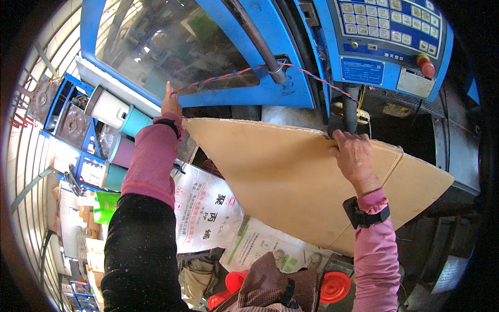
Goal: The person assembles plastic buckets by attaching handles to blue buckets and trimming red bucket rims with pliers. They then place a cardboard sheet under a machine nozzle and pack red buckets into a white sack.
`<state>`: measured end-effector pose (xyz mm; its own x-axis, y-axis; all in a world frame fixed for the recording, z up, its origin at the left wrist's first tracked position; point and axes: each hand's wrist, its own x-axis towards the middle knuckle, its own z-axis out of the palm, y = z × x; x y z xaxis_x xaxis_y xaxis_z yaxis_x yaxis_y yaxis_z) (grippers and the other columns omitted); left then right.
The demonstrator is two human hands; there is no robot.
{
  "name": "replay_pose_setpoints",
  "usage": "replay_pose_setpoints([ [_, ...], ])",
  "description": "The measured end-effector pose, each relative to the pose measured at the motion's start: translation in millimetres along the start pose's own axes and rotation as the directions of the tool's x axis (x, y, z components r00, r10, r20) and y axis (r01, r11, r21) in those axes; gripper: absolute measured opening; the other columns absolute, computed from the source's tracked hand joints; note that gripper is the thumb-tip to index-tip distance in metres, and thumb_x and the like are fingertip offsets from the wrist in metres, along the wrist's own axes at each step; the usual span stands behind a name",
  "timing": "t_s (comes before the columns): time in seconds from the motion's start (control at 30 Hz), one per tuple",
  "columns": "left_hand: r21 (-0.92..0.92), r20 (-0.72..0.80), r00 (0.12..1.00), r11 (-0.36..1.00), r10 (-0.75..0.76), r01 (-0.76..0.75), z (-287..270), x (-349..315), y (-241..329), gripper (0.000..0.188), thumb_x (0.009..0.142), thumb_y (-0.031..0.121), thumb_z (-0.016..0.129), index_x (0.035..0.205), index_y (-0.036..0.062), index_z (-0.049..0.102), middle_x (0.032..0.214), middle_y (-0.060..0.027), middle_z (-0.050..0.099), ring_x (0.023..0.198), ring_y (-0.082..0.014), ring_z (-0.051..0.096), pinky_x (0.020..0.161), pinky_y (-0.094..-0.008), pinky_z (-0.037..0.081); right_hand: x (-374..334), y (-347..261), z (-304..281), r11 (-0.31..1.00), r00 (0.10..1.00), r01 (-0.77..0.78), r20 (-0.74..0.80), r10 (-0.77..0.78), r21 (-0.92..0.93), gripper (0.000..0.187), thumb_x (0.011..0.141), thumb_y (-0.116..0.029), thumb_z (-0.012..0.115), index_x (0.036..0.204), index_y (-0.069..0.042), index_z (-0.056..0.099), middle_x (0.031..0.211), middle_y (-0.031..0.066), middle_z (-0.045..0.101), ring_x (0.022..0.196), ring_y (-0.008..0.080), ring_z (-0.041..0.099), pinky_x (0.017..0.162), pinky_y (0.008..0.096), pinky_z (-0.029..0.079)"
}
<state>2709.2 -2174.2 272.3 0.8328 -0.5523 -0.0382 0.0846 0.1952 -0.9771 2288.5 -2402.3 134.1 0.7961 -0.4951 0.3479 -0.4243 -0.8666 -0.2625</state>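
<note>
A large sheet of brown cardboard (pixel 291 177) slants across the middle, its upper edge bent. My right hand (pixel 356 158) grips that edge, fingers folded over the far side. At the far left, my left hand (pixel 171 104) is closed at the end of a red-and-blue twisted cord (pixel 223 78), one finger sticking up. The cord stretches to the grey bar handle (pixel 277 74) of a blue machine door (pixel 208 99) and on to the right. The cardboard's left corner lies just below my left wrist; contact there is unclear.
A control panel (pixel 390 31) with keys and a red knob (pixel 426 66) stands at the far right, above a ribbed grey hose (pixel 350 112). Buckets (pixel 136 120) line the left. White printed sacks (pixel 205 208) and red round stools (pixel 335 287) are near my body.
</note>
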Motion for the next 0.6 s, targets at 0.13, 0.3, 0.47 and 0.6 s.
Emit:
replay_pose_setpoints([
  [0.13,-0.109,-0.074,0.997,0.994,-0.003,-0.005,2,2,-11,0.034,0.098,0.031,0.043,0.121,0.0224,0.067,0.136,-0.0041,0.055,0.136,-0.0223,0.04,0.117,-0.0601,0.002,-6,4,-15,0.999,1.0,0.015,-0.005,-0.015,0.044,0.024,0.08,-0.024,0.071,0.095,-0.01,0.057,0.086,0.007,0.066,0.086,0.0258,0.065,0.076,0.0399,0.043],
  [0.3,-0.211,-0.062,0.998,0.978,-0.02,0.006,-4,7,-22,0.034,0.098,0.028,0.044,0.119,0.0187,0.069,0.118,-0.0036,0.066,0.119,-0.0241,0.055,0.116,-0.0621,0.002,-19,-4,-27,0.998,0.998,0.043,-0.038,-0.041,0.052,0.022,0.08,-0.02,0.07,0.09,-0.009,0.055,0.085,0.0087,0.065,0.085,0.027,0.064,0.076,0.0398,0.043],
  [0.47,-0.272,-0.132,0.991,0.962,-0.029,-0.008,-2,5,-23,0.03,0.097,0.025,0.047,0.111,0.0189,0.073,0.103,-0.0012,0.07,0.103,-0.023,0.063,0.115,-0.0623,0.005,-36,-17,-39,0.993,0.994,0.089,-0.067,-0.083,0.083,0.021,0.079,-0.018,0.07,0.089,-0.008,0.054,0.084,0.0094,0.063,0.083,0.028,0.062,0.077,0.0404,0.042],
  [0.6,-0.3,-0.087,0.996,0.954,-0.025,-0.003,2,6,-14,0.029,0.097,0.023,0.047,0.107,0.0182,0.074,0.098,-0.0022,0.071,0.099,-0.0232,0.064,0.114,-0.0617,0.006,-39,-13,-44,0.998,0.997,0.058,-0.056,-0.057,0.013,0.02,0.08,-0.019,0.069,0.089,-0.009,0.054,0.081,0.0072,0.063,0.083,0.0259,0.063,0.077,0.0388,0.043],
])
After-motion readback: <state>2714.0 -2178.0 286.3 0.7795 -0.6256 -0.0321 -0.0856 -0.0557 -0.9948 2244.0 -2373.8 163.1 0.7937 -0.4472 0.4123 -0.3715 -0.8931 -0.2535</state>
